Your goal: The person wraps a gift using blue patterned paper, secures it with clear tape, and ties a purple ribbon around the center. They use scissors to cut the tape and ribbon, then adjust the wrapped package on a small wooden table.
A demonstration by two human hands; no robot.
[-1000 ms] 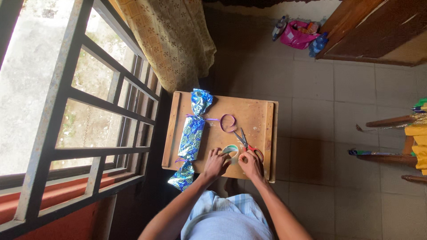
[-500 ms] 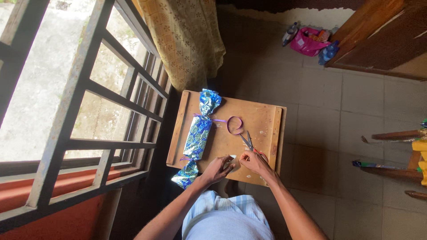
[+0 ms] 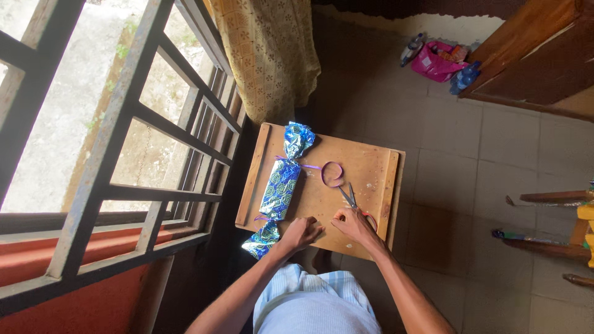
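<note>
Hands work low on the wooden counter (image 3: 371, 162): the left hand (image 3: 301, 232) is curled shut beside the blue wrapped parcel (image 3: 279, 188), the right hand (image 3: 354, 224) rests closed by the scissors (image 3: 350, 198), so picking them up looks next.

On the table (image 3: 371, 162), scissors (image 3: 350, 199) lie right of the wrapped parcel (image 3: 279, 187).
</note>
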